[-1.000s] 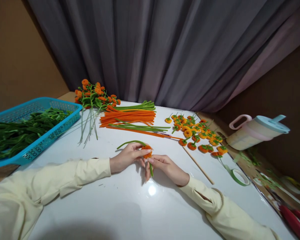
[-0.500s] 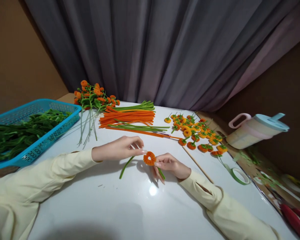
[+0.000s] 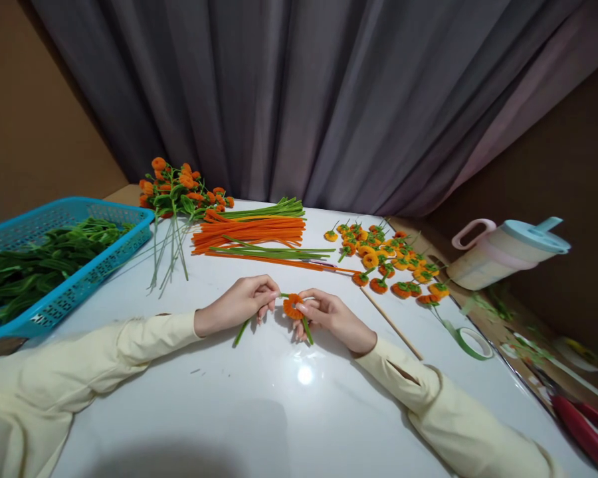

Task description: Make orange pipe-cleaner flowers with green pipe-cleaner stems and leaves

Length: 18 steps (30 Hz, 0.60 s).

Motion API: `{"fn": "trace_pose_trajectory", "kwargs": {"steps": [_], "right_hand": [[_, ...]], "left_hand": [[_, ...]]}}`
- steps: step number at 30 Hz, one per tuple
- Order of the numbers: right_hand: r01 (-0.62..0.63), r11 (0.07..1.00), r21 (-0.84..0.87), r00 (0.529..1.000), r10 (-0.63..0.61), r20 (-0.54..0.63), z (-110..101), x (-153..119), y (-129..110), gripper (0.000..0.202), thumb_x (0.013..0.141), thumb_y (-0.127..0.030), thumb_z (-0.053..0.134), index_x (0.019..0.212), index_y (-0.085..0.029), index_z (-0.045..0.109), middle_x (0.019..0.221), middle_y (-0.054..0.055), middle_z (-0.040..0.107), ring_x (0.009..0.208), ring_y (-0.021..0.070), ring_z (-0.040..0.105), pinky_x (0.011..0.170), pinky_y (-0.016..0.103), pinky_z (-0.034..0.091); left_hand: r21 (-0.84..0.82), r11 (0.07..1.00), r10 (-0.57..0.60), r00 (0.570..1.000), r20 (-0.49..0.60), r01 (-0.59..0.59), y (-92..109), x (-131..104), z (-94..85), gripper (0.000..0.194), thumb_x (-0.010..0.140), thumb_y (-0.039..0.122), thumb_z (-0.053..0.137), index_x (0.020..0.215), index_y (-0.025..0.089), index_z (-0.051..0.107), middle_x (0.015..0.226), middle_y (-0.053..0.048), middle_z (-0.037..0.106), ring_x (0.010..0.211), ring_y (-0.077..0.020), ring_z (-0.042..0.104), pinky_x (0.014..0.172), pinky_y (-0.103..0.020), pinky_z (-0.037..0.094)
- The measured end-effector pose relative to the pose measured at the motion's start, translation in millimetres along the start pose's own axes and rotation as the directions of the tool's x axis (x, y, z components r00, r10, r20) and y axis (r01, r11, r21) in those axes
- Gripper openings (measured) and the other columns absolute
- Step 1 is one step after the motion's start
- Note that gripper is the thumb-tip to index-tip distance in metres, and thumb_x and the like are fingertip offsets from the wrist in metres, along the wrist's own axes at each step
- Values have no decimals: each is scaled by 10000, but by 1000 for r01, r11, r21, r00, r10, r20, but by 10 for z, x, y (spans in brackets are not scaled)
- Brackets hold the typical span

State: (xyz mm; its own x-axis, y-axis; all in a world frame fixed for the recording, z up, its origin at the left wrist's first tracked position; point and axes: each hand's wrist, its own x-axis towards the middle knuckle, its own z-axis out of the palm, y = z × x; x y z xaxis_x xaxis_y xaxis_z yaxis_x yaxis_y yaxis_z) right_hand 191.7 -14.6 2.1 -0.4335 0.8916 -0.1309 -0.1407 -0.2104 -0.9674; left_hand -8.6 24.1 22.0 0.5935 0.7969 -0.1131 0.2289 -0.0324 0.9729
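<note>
Above the middle of the white table, my right hand (image 3: pixel 326 317) pinches an orange ring-shaped pipe-cleaner flower (image 3: pixel 292 306) between thumb and fingers. My left hand (image 3: pixel 246 303) is closed just left of it, its fingertips on a green pipe cleaner (image 3: pixel 284 295) that reaches to the flower. One green end (image 3: pixel 241 333) hangs below my left hand. Another green end (image 3: pixel 307 331) sticks out under my right hand. The back of the flower, where the green meets it, is partly hidden by my fingers.
A blue basket (image 3: pixel 97 265) of green leaves stands left. Orange pipe cleaners (image 3: pixel 249 230) lie ahead, beside a bunch of orange flowers (image 3: pixel 184 182). Finished flower heads (image 3: pixel 371 257), a wooden stick (image 3: pixel 391 324), green tape (image 3: pixel 473 344), a tumbler (image 3: pixel 503 255) and red-handled pliers (image 3: pixel 583 428) are right.
My left hand has closed on a green pipe cleaner at the flower's upper left. My right hand and the flower have shifted slightly up and left, and the flower has turned.
</note>
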Motion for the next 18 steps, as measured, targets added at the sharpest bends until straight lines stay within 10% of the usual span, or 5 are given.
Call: {"fn": "trace_pose_trajectory", "kwargs": {"steps": [18], "right_hand": [[2,992,-124,1000,-2,4,-20,-6,-12,299,756,-379,661,880,-108,631,601,20,655,494,108,607,504,219,490]], "left_hand": [[276,961,-13,990,137,-26,35,-15,-15,186,811,274,488,773,127,596,592,4,593,547,-101,522,529,-192,367]]}}
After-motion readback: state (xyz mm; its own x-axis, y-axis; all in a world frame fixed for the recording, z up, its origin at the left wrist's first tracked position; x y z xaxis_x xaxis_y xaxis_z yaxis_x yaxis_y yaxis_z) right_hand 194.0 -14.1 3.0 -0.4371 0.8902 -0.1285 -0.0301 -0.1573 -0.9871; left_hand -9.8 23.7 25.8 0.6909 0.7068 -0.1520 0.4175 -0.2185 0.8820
